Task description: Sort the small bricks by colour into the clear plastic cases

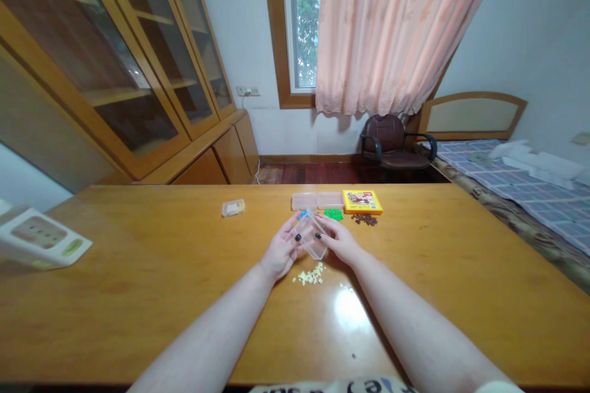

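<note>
Between my hands a clear plastic box (314,244) is held tilted above the table. My left hand (279,252) grips its left side, thumb on the near face. On its right side my right hand (342,239) does the same, with the thumb pressed to the plastic. Just below the box lies a scatter of small pale yellow pieces (311,275). Some blue pieces (302,215) show behind the box's upper end, partly hidden by it and my fingers. A heap of green pieces (334,214) lies just beyond my right hand, with dark brown pieces (364,219) to its right.
An open clear case (305,200) and a yellow printed box (362,202) stand near the table's far edge. Another small clear box (233,207) with something pale and yellow inside sits to the left. A white power strip (43,236) is at the far left of the table (161,295).
</note>
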Motion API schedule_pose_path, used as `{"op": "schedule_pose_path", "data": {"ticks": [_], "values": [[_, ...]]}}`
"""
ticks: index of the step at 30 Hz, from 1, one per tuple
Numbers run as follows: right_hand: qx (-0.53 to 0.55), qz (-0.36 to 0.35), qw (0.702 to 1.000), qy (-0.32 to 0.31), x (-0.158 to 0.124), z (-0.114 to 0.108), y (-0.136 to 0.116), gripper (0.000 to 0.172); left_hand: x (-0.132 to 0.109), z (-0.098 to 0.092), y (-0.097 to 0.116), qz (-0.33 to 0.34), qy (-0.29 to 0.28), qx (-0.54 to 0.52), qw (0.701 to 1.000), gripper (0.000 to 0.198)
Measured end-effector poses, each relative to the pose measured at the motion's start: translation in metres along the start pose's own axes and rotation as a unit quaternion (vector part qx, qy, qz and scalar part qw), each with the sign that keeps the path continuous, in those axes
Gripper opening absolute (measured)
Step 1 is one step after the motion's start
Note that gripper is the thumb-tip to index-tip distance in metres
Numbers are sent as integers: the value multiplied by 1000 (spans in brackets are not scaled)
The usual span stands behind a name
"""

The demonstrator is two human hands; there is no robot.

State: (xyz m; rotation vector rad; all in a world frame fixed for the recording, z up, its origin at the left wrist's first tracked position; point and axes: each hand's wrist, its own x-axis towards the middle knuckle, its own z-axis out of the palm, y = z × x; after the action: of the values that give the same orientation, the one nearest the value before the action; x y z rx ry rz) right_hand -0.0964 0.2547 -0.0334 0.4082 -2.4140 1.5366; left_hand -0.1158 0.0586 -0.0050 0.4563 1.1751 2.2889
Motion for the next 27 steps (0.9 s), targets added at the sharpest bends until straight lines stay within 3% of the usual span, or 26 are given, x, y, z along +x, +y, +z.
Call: {"op": "schedule_pose_path", "data": {"ticks": [6, 11, 17, 20, 27], "values": [[-52, 15, 996, 65, -1, -1, -2, 44, 3, -11, -5, -8, 1, 25, 1000, 71], [-64, -27, 997, 42, -2, -1, -6, 39, 5, -9, -5, -17, 37, 34, 999, 78], [-49, -40, 997, 49, -1, -3, -6, 36, 4, -6, -2, -17, 11, 33, 999, 89], [-111, -42, 990, 75, 0, -1, -3, 33, 6, -10, -6, -23, 34, 48, 998, 80], [-314, -29, 941, 122, 1, 2, 0, 22, 10, -14, -14, -60, 107, 50, 991, 58]]}}
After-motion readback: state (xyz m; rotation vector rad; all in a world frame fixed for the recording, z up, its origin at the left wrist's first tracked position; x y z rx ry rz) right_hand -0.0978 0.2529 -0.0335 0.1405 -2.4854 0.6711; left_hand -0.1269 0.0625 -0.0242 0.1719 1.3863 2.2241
